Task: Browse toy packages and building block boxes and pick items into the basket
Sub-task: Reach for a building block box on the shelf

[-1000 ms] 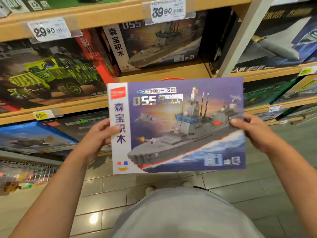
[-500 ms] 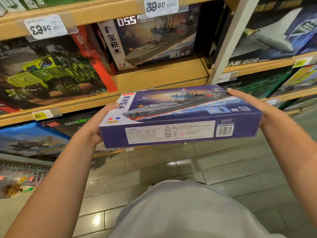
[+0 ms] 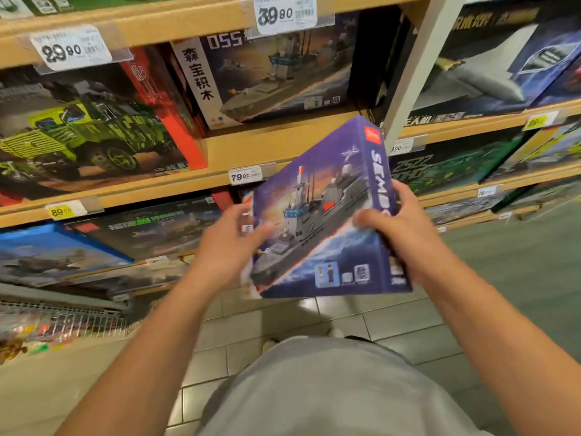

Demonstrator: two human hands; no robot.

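Item: purple warship box [image 3: 327,221], building blocks, held in mid-air at frame centre in front of the shelves [image 3: 220,152], tilted so its long axis runs from 7 o'clock up to 1 o'clock; printed front faces the camera, one narrow side with white lettering turned to 3 o'clock. Right hand [image 3: 405,228]: at 3 o'clock of the box, thumb on the front, fingers [image 3: 404,196] curled round the lettered side, gripping the box. Left hand [image 3: 229,247]: at 9 o'clock of the box, fingers bent against the left edge and front; motion blur, so whether it grips or only touches the box cannot be told. Behind, at 12 o'clock: a second box [image 3: 270,73] with the same warship picture, standing on the upper shelf. At 10 o'clock: green truck box [image 3: 85,127] with a red side, same shelf. At 2 o'clock: grey aircraft box [image 3: 490,70], right of a white upright [image 3: 418,64]. Price tags on the shelf edges: 29.90 [image 3: 70,48] at 10 o'clock, 39.90 [image 3: 284,12] at 12 o'clock, 79.00 [image 3: 245,175] just left of the held box, yellow 89 tag [image 3: 64,210] at 9 o'clock. Lower shelf, 8 o'clock: blue and dark boxes [image 3: 94,247], blurred. Below: tiled floor [image 3: 393,325], grey garment [image 3: 330,388] at 6 o'clock.
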